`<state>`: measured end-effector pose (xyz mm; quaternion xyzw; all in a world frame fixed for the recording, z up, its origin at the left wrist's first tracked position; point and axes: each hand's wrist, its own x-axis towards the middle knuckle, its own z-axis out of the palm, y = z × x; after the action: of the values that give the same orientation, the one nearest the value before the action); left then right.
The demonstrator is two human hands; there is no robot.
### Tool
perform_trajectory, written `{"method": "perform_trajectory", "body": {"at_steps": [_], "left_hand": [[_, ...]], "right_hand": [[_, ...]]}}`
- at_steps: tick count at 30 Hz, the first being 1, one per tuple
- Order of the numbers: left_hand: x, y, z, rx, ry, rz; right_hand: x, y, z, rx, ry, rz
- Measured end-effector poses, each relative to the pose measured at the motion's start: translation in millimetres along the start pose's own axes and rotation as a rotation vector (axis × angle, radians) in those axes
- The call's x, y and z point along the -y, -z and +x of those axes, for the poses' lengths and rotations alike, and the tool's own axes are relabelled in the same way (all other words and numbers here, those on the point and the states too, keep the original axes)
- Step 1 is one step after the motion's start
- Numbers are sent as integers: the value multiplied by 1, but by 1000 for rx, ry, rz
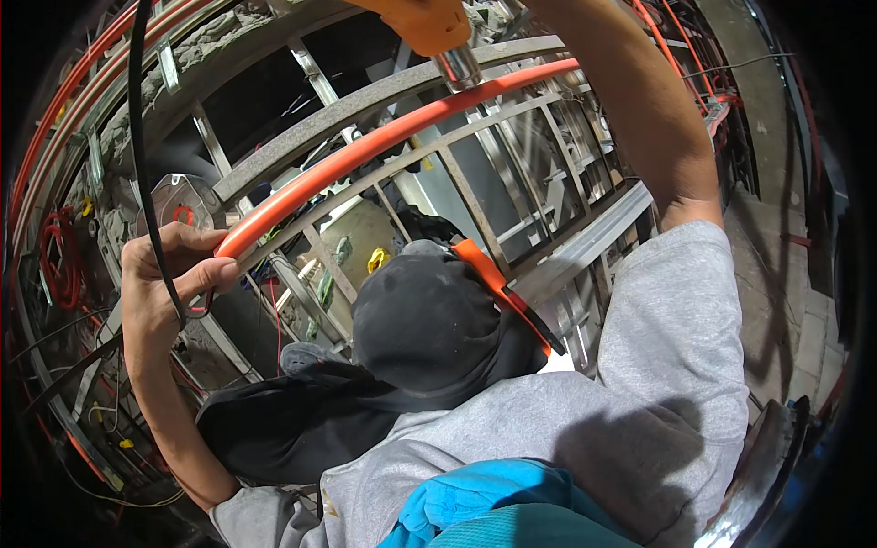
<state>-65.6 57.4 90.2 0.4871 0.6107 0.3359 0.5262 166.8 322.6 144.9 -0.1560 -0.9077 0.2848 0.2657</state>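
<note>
An orange plastic pipe (384, 139) runs in a gentle curve across the metal framework. My left hand (157, 274) pinches its left end between thumb and fingers. A thin black cord (142, 155) hangs across that hand. An orange heat gun (425, 26) comes in from the top edge, its metal nozzle (459, 69) right at the pipe. My right forearm (639, 110) reaches up out of the picture beside the heat gun; my right hand lies beyond the edge, so its grip is hidden.
Under the pipe lies a ladder-like metal frame (461, 190). My dark-trousered knee (425, 320) is raised in the middle, with an orange-and-black tool (507, 297) beside it. Coiled red cable (59, 260) hangs at left. More orange pipes (68, 87) line the far left.
</note>
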Motion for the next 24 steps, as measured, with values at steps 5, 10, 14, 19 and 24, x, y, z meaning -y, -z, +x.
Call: {"method": "perform_trajectory", "body": {"at_steps": [5, 10, 14, 19, 24], "left_hand": [[1, -1, 4, 23, 5, -14], [2, 0, 2, 8, -4, -5], [3, -1, 4, -8, -3, 18], [3, 1, 2, -2, -19, 54], [3, -3, 3, 7, -44, 9]], "right_hand": [[-7, -1, -8, -28, -21, 53], [-10, -2, -15, -54, -41, 106], [-12, -3, -23, -78, -61, 143], [-10, -6, -27, -104, -73, 200], [-7, -12, -29, -122, -85, 251]]}}
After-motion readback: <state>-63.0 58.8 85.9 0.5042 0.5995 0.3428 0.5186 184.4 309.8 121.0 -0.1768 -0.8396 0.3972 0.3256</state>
